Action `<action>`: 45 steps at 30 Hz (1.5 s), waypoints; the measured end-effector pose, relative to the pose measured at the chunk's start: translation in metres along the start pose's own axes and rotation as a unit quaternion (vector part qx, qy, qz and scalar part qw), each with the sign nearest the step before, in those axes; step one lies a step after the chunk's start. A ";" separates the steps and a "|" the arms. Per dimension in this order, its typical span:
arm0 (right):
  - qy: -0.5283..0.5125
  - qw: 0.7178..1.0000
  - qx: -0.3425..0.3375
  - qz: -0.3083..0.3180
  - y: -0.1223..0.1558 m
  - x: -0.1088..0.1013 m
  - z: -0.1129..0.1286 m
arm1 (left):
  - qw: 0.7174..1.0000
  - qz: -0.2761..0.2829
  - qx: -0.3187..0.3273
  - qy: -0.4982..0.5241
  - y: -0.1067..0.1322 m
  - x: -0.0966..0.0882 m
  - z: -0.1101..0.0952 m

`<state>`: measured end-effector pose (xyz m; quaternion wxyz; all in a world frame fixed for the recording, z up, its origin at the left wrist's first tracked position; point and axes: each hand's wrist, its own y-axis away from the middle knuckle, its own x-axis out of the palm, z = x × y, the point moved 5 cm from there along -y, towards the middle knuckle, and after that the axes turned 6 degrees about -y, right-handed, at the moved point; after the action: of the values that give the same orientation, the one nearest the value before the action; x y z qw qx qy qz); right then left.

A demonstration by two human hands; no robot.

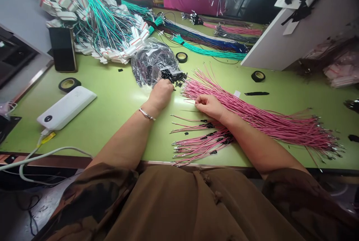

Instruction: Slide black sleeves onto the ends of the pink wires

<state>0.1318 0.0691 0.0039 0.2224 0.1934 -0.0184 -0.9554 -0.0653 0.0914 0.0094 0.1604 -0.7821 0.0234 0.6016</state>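
Observation:
My left hand [162,93] is at the mouth of a clear plastic bag [154,59], its fingers closed at a pile of small black connector housings [169,75]. Whatever those fingers hold is hidden. My right hand [209,106] pinches a thin pink wire [190,101] near its end, which points left. Behind and beside that hand spreads a large bundle of pink wires [260,121] with metal terminals at the ends. Closer to my body lies a smaller group of pink wires [193,145] with black housings on them.
A phone [63,50], a white power bank [66,108] with a cable, and a black tape roll [69,84] are on the left. Teal wires with white connectors [95,16] pile up behind. More tape rolls [181,57] lie farther back. A white panel [288,35] stands at right.

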 end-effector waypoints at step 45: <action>0.073 0.993 -0.065 -0.070 0.002 -0.005 -0.001 | 0.654 0.115 -0.269 0.698 0.029 0.013 -0.021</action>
<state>0.1371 0.0696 0.0054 0.1675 0.2489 0.0741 -0.9510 -0.0487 0.0605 -0.0044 -0.1912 -0.9716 0.0547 -0.1280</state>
